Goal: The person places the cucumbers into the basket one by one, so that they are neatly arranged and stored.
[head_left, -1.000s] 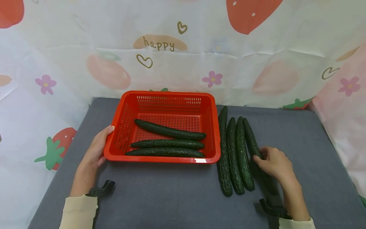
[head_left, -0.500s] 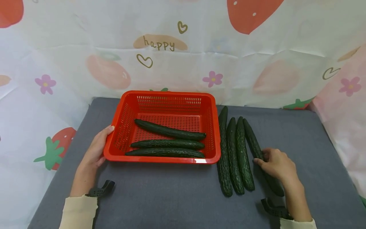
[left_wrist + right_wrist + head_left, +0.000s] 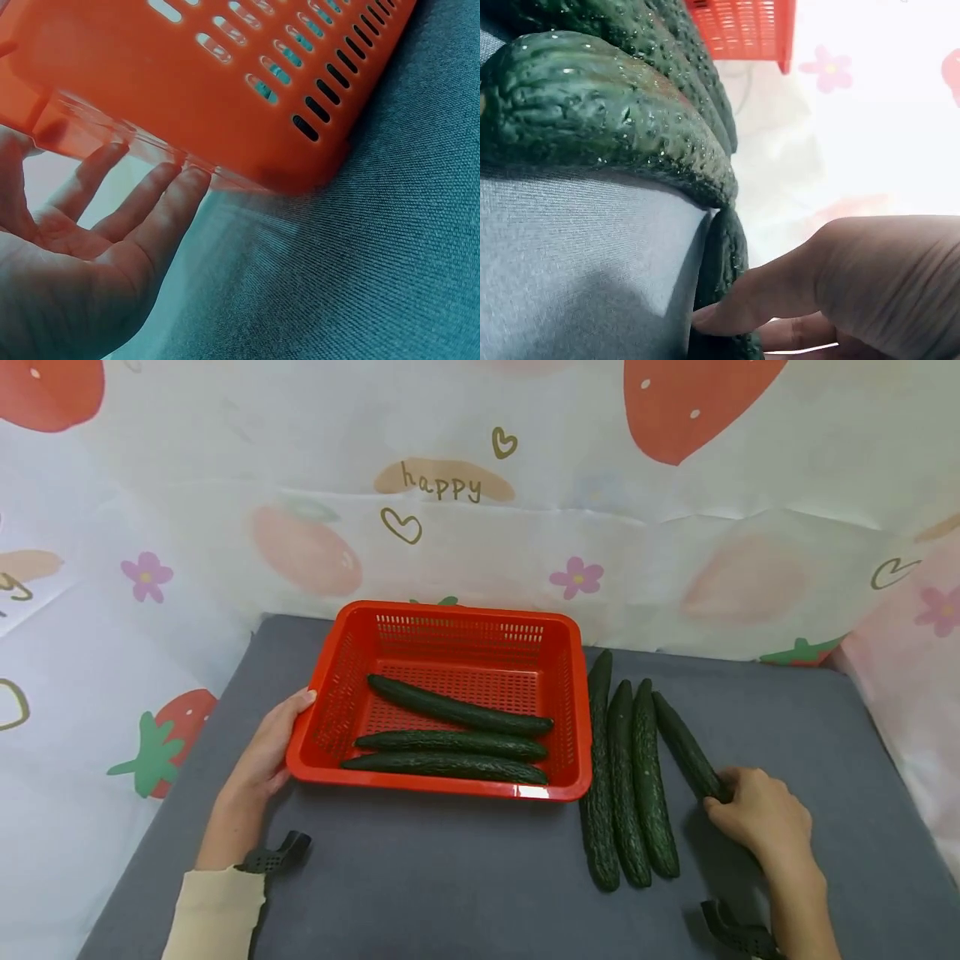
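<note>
In the head view my left hand (image 3: 272, 745) holds the left rim of a red plastic basket (image 3: 442, 785). The left wrist view shows its fingers (image 3: 169, 202) under the basket's rim. Inside the basket lie a cucumber (image 3: 457, 704) slanting across the middle and two more cucumbers side by side near the front wall. My right hand (image 3: 765, 818) grips the rightmost cucumber (image 3: 684, 745) between thumb and fingers; the hand hides its near end. In the right wrist view the thumb (image 3: 757, 300) presses against this cucumber (image 3: 724, 259).
Three cucumbers lie lengthwise right of the basket: one (image 3: 600, 777) beside its wall, a middle one (image 3: 628, 785) and a third (image 3: 654, 785) nearest my right hand. Grey cloth (image 3: 465, 877) covers the table. A printed curtain (image 3: 465, 552) hangs behind it.
My right hand has moved rightward and nearer, and its cucumber now slants farther from the row, its near end out of sight. The left hand keeps its hold; the head view has shifted slightly.
</note>
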